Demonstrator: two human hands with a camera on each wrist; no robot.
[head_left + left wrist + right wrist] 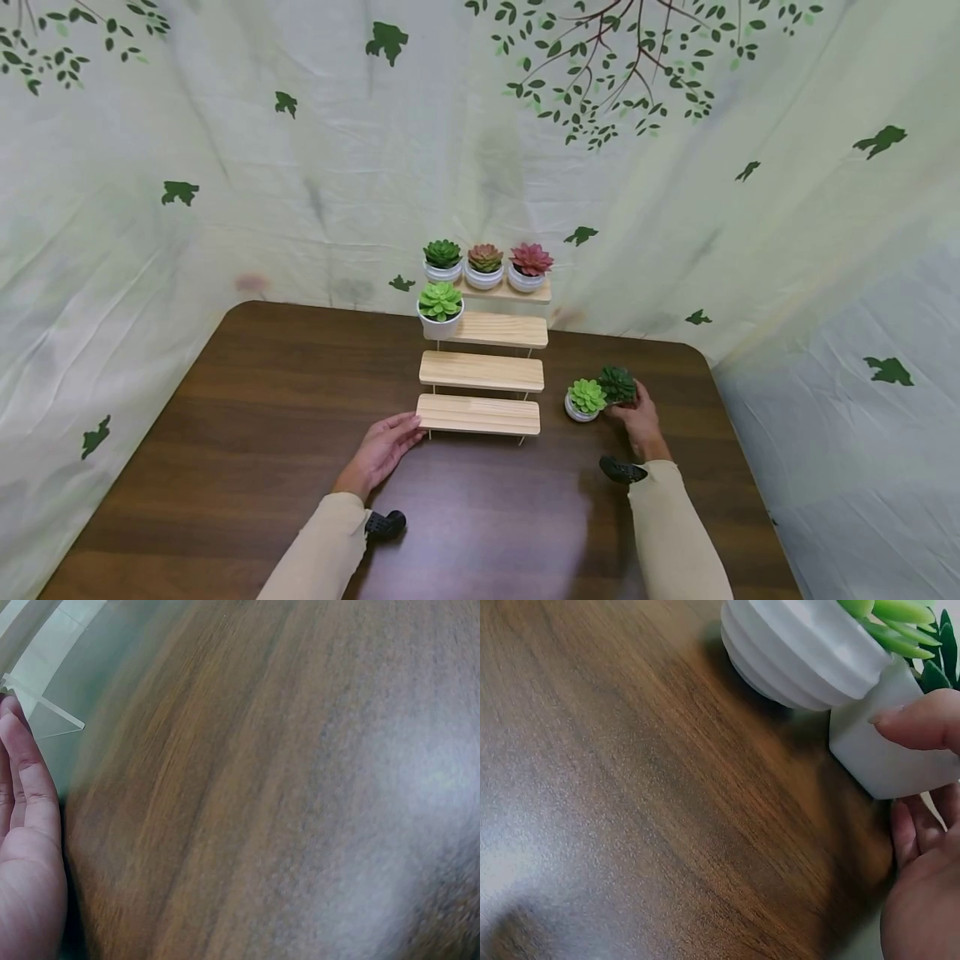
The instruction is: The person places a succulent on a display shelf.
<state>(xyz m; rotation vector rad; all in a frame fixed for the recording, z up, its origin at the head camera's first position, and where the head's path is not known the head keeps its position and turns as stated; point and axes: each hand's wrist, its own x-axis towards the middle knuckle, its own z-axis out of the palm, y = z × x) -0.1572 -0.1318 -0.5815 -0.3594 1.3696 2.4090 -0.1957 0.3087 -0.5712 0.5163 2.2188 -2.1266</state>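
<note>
A tiered wooden display stand [480, 414] with clear supports stands on the table. At the left end of its lowest shelf, my left hand [386, 450] pinches the corner; in the left wrist view, its fingers [34, 776] reach up to a clear support [64, 712]. My right hand [639, 419] holds a dark green potted succulent [617, 383] right of the stand. The right wrist view shows thumb and fingers around its white angular pot [885, 742]. Close beside it sits a light green succulent [586, 396] in a white ribbed pot [802, 652].
On the top shelf stand three potted succulents: green [442, 254], reddish-green [485, 260] and pink-red [531, 260]. Another light green succulent [440, 304] is at the left of the shelf below. A leaf-print cloth [337, 167] hangs behind the brown table [300, 400].
</note>
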